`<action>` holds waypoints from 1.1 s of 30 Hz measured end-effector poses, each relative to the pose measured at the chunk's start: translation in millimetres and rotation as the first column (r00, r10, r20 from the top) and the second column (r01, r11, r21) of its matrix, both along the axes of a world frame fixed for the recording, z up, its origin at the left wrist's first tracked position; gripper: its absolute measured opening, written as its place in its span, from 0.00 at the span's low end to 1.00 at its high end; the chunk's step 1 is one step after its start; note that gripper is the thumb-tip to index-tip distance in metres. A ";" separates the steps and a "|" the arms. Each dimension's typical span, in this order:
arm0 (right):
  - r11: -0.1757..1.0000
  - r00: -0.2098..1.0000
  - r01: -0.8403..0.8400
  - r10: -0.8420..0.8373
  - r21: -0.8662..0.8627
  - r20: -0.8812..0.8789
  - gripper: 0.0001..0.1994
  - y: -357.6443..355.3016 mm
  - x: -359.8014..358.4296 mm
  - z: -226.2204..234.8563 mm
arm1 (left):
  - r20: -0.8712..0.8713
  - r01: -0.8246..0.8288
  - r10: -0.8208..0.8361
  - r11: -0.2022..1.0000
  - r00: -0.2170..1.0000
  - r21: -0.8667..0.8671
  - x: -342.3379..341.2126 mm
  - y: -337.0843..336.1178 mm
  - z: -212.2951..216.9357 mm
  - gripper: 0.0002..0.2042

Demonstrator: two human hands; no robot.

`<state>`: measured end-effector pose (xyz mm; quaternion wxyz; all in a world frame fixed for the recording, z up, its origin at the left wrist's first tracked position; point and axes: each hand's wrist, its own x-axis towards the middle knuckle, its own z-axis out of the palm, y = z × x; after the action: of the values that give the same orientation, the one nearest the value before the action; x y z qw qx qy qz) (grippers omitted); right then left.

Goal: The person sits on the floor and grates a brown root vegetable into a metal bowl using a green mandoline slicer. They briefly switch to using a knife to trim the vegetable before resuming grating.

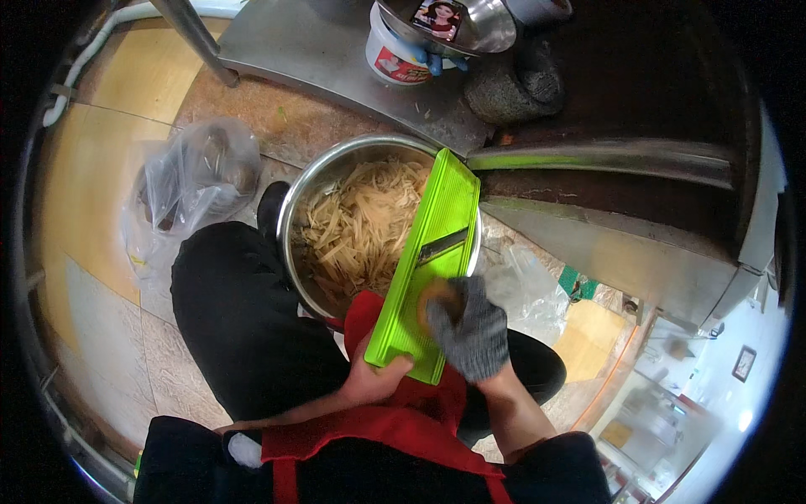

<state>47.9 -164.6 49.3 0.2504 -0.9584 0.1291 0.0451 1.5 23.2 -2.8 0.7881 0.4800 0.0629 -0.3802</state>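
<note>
The right hand point(472, 328), in a grey glove, has its fingers clamped on a tan piece point(435, 306), on the lower half of the green slicer point(417, 286). The left hand's point(378, 376) bare fingers clamp the slicer's 7 o'clock end. The slicer slants up toward 1 o'clock, its far end over the metal bowl point(290, 214), which holds pale shreds point(357, 218). From the bowl, a bag point(201, 176) of brown lumps lies toward 9 o'clock, a white bucket point(395, 65) stands at 12, and clear plastic point(527, 290) lies at 4.
</note>
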 end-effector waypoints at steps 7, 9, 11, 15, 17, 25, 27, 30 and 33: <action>0.908 0.932 0.352 -0.362 -0.229 -0.005 0.26 -134.6 108.4 -138.2 | -0.020 0.074 -0.074 0.997 0.997 0.006 8.5 -9.2 13.0 0.18; 0.940 0.949 0.308 -0.314 -0.149 -0.018 0.24 -138.3 108.3 -133.7 | -0.026 0.080 -0.080 0.997 0.996 0.004 14.8 -9.6 14.4 0.18; 0.967 0.986 0.142 -0.158 -0.210 -0.059 0.19 -115.1 76.9 -106.6 | -0.045 0.069 -0.069 0.998 0.997 -0.014 15.8 -10.5 10.8 0.19; 0.994 0.988 0.062 -0.048 0.088 -0.147 0.19 -7.6 3.7 17.8 | -0.019 0.020 -0.021 1.000 1.000 -0.024 4.2 1.1 5.9 0.19; 0.998 0.992 0.017 -0.009 0.067 -0.122 0.21 13.9 -4.9 20.2 | 0.026 -0.034 0.034 0.999 0.999 0.005 -1.3 4.9 1.9 0.18; 0.908 0.926 0.345 -0.371 -0.238 -0.073 0.28 -124.8 110.5 -130.6 | 0.026 0.083 -0.085 0.995 0.996 0.052 11.5 -5.8 11.2 0.16; 0.931 0.928 0.292 -0.331 -0.220 -0.172 0.29 -133.4 120.2 -125.3 | -0.024 0.061 -0.061 0.998 0.998 -0.002 15.4 -8.2 14.4 0.16; 0.968 0.958 0.237 -0.247 -0.086 -0.145 0.31 -108.8 82.8 -97.8 | -0.031 0.029 -0.029 1.000 0.999 -0.009 11.5 -9.8 10.3 0.16; 0.984 0.976 0.171 -0.176 -0.053 -0.126 0.21 -26.2 18.5 0.0 | -0.035 0.030 -0.031 0.999 0.999 -0.026 5.5 -6.3 7.1 0.16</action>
<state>66.4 -190.7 49.3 0.2245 -0.9435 0.2292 0.0827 7.0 16.9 4.3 0.7870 0.4639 0.0646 -0.4016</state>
